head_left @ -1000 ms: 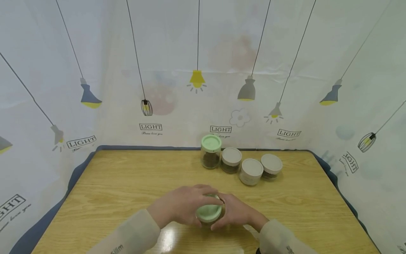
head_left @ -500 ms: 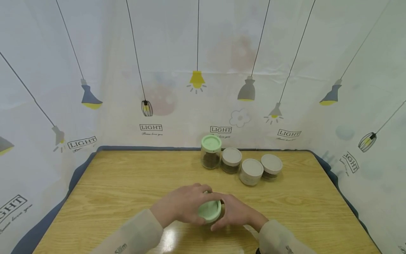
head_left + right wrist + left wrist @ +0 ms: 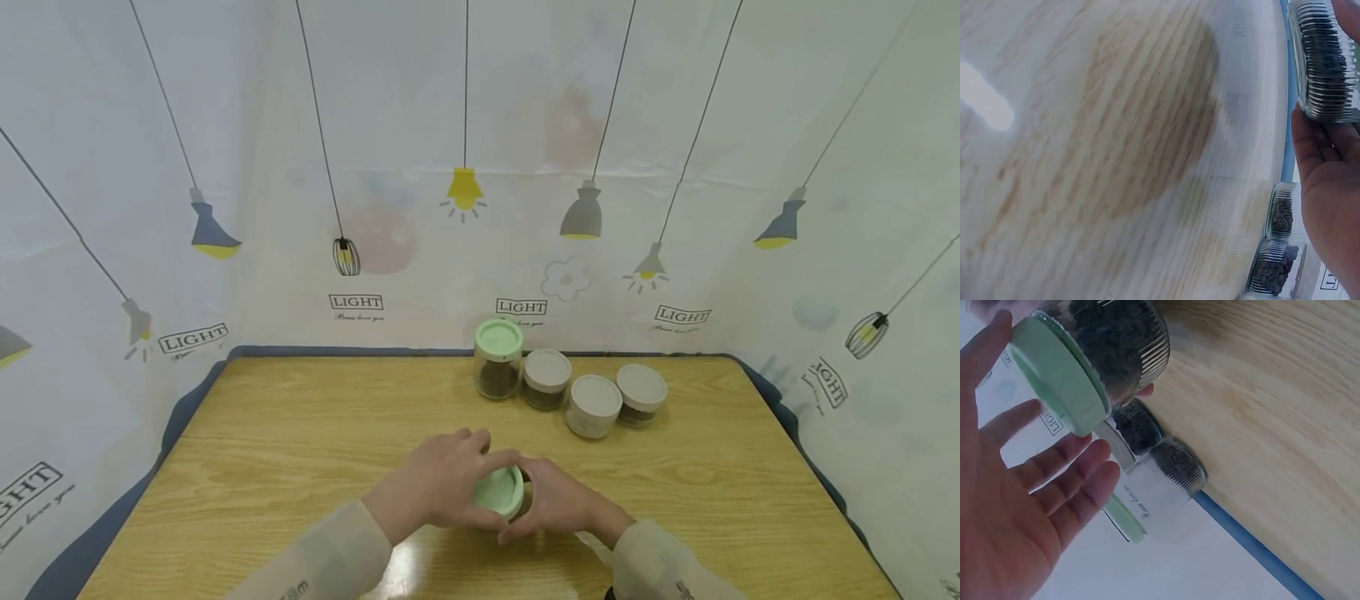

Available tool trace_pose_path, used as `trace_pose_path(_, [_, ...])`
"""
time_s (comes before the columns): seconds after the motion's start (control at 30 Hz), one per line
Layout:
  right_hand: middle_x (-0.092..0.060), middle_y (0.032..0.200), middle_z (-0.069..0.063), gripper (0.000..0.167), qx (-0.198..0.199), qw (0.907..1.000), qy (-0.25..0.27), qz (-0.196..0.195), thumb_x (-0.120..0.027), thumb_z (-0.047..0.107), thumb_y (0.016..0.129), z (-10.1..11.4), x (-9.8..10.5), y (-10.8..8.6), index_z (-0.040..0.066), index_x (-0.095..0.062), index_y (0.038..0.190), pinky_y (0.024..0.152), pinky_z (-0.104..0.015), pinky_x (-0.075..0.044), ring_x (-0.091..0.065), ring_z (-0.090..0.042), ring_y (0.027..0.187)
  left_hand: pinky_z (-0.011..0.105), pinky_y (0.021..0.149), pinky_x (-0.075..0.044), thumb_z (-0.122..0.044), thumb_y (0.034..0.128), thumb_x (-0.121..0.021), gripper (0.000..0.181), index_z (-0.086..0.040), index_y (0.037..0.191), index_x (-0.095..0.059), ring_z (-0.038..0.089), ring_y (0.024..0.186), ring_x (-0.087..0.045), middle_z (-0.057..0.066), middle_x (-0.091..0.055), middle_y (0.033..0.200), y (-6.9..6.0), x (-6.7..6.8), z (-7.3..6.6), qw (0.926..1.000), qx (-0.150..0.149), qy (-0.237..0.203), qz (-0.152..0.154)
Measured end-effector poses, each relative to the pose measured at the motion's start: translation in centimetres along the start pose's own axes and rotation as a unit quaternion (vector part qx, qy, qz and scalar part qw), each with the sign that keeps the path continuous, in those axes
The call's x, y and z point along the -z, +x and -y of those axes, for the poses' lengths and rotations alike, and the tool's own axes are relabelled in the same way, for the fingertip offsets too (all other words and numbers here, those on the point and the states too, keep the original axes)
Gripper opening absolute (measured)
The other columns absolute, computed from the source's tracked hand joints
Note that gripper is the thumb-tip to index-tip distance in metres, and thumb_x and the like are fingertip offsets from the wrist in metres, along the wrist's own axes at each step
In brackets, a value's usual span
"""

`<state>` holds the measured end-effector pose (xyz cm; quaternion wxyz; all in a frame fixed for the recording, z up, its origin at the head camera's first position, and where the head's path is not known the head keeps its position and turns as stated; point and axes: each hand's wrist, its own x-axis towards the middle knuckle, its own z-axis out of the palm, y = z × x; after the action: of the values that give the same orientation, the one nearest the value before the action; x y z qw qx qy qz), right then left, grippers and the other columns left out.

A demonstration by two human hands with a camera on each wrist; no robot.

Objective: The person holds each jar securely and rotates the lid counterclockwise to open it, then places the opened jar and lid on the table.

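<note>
A glass jar point(image 3: 1116, 344) with dark contents and a pale green lid point(image 3: 501, 492) is between my hands, near the front middle of the table. My left hand point(image 3: 450, 483) has its thumb and index finger curled round the lid's edge; in the left wrist view its other fingers spread loosely below. From the right side, my right hand point(image 3: 558, 500) grips the jar's body, whose ribbed glass point(image 3: 1322, 62) shows in the right wrist view. In the head view, hands and lid hide most of the jar's glass.
Behind, on the wooden table point(image 3: 315, 417), stand a taller green-lidded jar point(image 3: 498, 375) and three short white-lidded jars, the nearest jar point(image 3: 594, 408) among them. A patterned curtain point(image 3: 420, 250) hangs beyond the table's far edge.
My left hand has turned and shifted slightly right round the lid, its thumb coming nearer to the right thumb. My right hand keeps almost the same place on the jar.
</note>
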<state>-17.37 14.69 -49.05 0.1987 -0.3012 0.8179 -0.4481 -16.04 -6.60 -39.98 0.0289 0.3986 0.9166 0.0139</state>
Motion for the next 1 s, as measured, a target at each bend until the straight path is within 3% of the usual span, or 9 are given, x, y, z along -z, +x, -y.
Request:
trace_pose_path(0.17, [-0.059, 0.127, 0.011, 0.077, -0.004, 0.9999, 0.015, 0.006, -0.087, 0.041, 0.069, 0.12, 0.11, -0.08, 0.033, -0.048, 0.136, 0.094, -0.027, -0.048, -0.059, -0.007, 0.11, 0.044, 0.094, -0.053, -0.07, 0.0673, -0.074, 0.092, -0.045, 0.147, -0.035, 0.025, 0.132, -0.048, 0.0, -0.041, 0.15, -0.26, 0.34, 0.28, 0.9992, -0.033, -0.02, -0.002])
trace_pose_path(0.3, [-0.059, 0.131, 0.011, 0.074, 0.016, 0.9994, 0.027, 0.015, -0.087, 0.037, 0.07, 0.17, 0.25, -0.16, 0.038, -0.051, 0.135, 0.097, -0.028, -0.047, -0.059, -0.009, 0.114, 0.041, 0.096, -0.053, -0.049, 0.0702, -0.082, 0.091, -0.043, 0.147, -0.035, 0.021, 0.139, -0.042, -0.003, -0.035, 0.155, -0.25, 0.67, 0.47, 0.9958, -0.088, -0.023, -0.001])
trace_pose_path(0.43, [-0.055, 0.137, 0.013, 0.075, 0.04, 0.9991, 0.002, 0.016, -0.086, 0.039, 0.07, 0.07, 0.28, -0.12, 0.037, -0.05, 0.137, 0.102, -0.029, -0.045, -0.055, -0.01, 0.121, 0.04, 0.099, -0.051, -0.035, 0.0713, -0.083, 0.087, -0.041, 0.146, -0.038, 0.02, 0.14, -0.041, -0.003, -0.037, 0.155, -0.29, 0.77, 0.51, 0.9936, -0.112, -0.013, 0.013])
trace_pose_path(0.7, [-0.06, 0.129, 0.011, 0.079, 0.023, 0.9996, 0.001, 0.016, -0.088, 0.034, 0.069, 0.21, 0.14, 0.0, 0.031, -0.048, 0.137, 0.099, -0.026, -0.047, -0.059, -0.007, 0.113, 0.037, 0.096, -0.052, -0.028, 0.0683, -0.083, 0.078, -0.041, 0.138, -0.05, 0.018, 0.131, -0.05, -0.005, -0.05, 0.144, -0.18, 0.76, 0.33, 0.9942, -0.095, -0.039, 0.035])
trace_pose_path(0.87, [-0.061, 0.126, 0.011, 0.076, 0.017, 0.9997, 0.006, 0.016, -0.088, 0.035, 0.069, 0.31, 0.05, 0.13, 0.033, -0.051, 0.135, 0.096, -0.027, -0.047, -0.059, -0.007, 0.11, 0.03, 0.081, -0.054, -0.038, 0.0697, -0.081, 0.078, -0.042, 0.14, -0.047, 0.017, 0.114, -0.057, -0.002, -0.058, 0.131, 0.14, 0.77, 0.37, 0.9968, -0.063, -0.031, 0.038])
trace_pose_path(1.0, [-0.06, 0.125, 0.012, 0.078, 0.001, 0.9999, 0.008, 0.01, -0.087, 0.04, 0.069, 0.41, 0.05, 0.12, 0.032, -0.049, 0.137, 0.094, -0.027, -0.048, -0.059, -0.007, 0.109, 0.023, 0.07, -0.049, -0.048, 0.0731, -0.075, 0.071, -0.039, 0.138, -0.05, 0.013, 0.099, -0.056, -0.001, -0.06, 0.117, 0.29, 0.69, 0.29, 0.9983, -0.038, -0.031, 0.032])
